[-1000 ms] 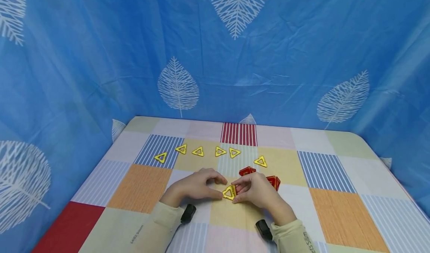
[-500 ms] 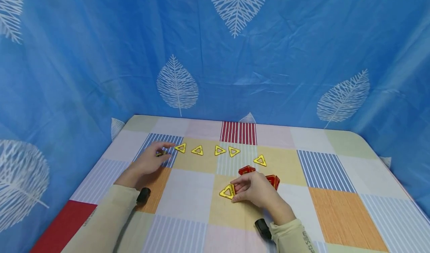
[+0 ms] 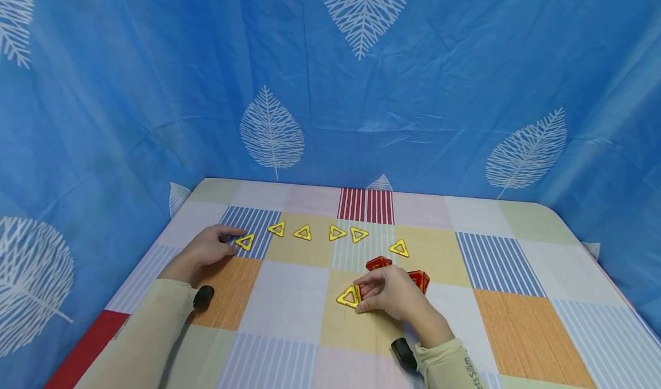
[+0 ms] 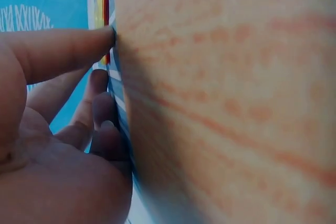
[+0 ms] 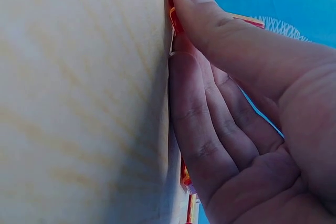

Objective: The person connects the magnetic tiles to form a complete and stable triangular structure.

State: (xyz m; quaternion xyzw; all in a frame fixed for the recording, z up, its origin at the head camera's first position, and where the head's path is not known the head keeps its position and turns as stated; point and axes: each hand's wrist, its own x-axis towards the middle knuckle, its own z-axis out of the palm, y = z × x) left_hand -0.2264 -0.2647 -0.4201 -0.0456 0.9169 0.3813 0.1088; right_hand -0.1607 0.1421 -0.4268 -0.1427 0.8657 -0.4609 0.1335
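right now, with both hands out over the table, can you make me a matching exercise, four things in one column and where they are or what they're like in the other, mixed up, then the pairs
Column 1
1. left hand
2. right hand
3. red pieces
4. blue backdrop

Column 2
A. just beyond the right hand
B. printed with white leaves
C. holding a yellow triangle
D. close to the leftmost yellow triangle

Pairs: 1-D, 2-C, 3-A, 4-B
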